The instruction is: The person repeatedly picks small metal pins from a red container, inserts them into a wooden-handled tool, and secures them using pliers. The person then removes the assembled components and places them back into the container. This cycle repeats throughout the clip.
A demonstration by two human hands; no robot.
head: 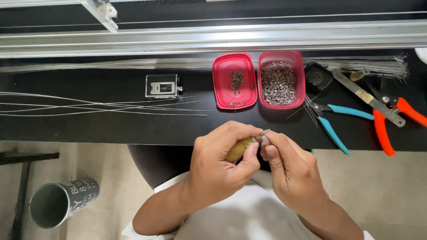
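Observation:
My left hand [220, 162] grips a small tool with a yellowish wooden handle [238, 149] and a metal tip. My right hand [287, 166] pinches a small wire piece [265, 132] against that tip, thumb and forefinger closed on it. Both hands are held together just below the front edge of the black workbench [111, 129]. Beyond them sit a red lid [222, 93] with a few small wound pieces and a red tub [297, 60] filled with many small wire coils.
Long straight wires [102, 106] lie across the bench at left, beside a small metal box device [163, 86]. Blue-handled cutters [338, 122], orange-handled pliers [387, 129], a flat metal tool and a black case [317, 76] lie at right. A dark can [62, 202] stands on the floor at left.

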